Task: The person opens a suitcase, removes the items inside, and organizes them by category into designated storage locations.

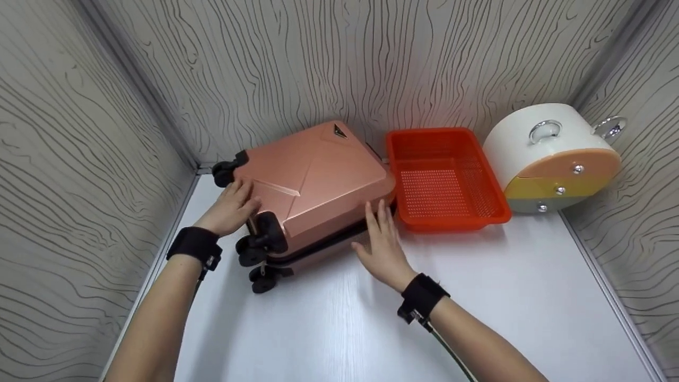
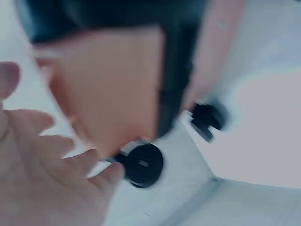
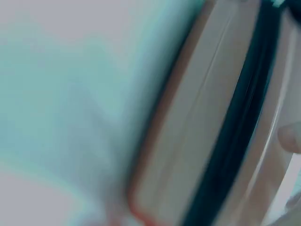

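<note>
A rose-gold hard-shell suitcase [image 1: 318, 175] lies flat on the white table, its black wheels [image 1: 251, 251] pointing left. My left hand [image 1: 229, 208] is at the wheeled end, fingers extended along it. In the left wrist view the fingers of that hand [image 2: 47, 174] spread beside the shell, close to a black wheel [image 2: 143, 165]. At the near long side, by the right corner, is my right hand [image 1: 384, 252] with straight fingers against the shell. The right wrist view shows the suitcase's side with its dark seam [image 3: 235, 117] and a fingertip [image 3: 290, 137] at the edge.
Right of the suitcase stands an orange-red plastic basket [image 1: 498, 209], close against its end. Farther right is a rounded white box [image 1: 541, 127] with coloured drawers and silver handles. Patterned panels [image 1: 329, 58] wall in the white table [image 1: 329, 339].
</note>
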Demonstrator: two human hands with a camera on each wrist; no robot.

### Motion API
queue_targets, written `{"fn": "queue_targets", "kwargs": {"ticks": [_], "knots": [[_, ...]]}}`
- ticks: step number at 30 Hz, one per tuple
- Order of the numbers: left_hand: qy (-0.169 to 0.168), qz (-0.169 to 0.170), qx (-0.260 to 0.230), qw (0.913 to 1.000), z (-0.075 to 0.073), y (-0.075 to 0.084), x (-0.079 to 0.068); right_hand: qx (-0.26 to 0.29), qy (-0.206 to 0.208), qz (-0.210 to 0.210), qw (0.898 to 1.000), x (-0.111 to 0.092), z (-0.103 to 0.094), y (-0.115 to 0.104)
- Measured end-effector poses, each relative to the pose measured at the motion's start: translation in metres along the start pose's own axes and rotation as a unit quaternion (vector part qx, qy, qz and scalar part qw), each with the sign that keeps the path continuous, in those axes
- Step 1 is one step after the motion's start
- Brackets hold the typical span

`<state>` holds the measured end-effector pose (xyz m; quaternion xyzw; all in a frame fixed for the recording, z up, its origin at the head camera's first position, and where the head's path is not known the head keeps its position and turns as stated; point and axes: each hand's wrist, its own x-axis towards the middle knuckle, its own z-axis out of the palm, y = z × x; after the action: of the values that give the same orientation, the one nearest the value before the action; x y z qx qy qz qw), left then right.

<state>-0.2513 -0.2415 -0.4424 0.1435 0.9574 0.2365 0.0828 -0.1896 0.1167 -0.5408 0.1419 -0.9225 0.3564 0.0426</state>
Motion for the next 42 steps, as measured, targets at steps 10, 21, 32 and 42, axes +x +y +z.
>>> {"fn": "queue_targets", "kwargs": {"ticks": [10,21,32,42], "knots": [[0.044,0.027,0.046,0.9976,0.012,-0.02,0.007,0.148,-0.003,0.0,0.989,-0.007,0.04,-0.038],[0.057,0.025,0.112,0.9917,0.015,-0.012,-0.002,0.101,-0.028,-0.01,0.994,0.018,0.033,-0.029],[0.054,0.038,0.166,0.9839,0.031,0.008,-0.011,0.071,-0.054,0.008,0.996,0.048,0.004,-0.001],[0.039,0.04,0.193,0.9795,0.04,0.037,-0.015,0.049,-0.071,0.013,0.996,0.072,-0.018,0.012]]}}
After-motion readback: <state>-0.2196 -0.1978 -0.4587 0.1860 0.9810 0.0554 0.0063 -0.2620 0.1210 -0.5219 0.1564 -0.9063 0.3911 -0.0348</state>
